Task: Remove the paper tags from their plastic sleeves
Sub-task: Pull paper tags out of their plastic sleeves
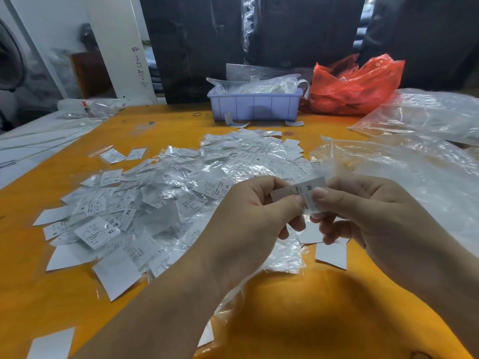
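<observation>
- I see both hands raised over the near middle of the orange table (pixel 181 125), meeting on one paper tag (pixel 308 189) marked "M".
- Left hand (pixel 248 216): fingers curled, thumb pressed on the tag's left part, pinching it.
- Right hand (pixel 363 211): thumb on the tag's right part, just below the "M", fingers curled behind; also pinching.
- A bit of clear film shows just below the tag between the two hands; I cannot tell whether the tag is still inside its plastic sleeve or partly out.
- Heap of sleeved tags (pixel 160 198) spreads over the table from left to centre, beyond and under the hands; sizes XL, XS, S, M readable on a few.
- Plain white tags lie loose around the heap's near edge, one just right of the hands (pixel 331 255), one at near left (pixel 51 343).
- Far centre: lilac plastic bin (pixel 255 106) holding clear bags with white contents.
- Just right of the bin: crumpled red plastic bag (pixel 355 84).
- Right side: large clear plastic bags (pixel 414 161), stacked loosely.
- Small black rubber band (pixel 197 114) on the table, left of the bin.
</observation>
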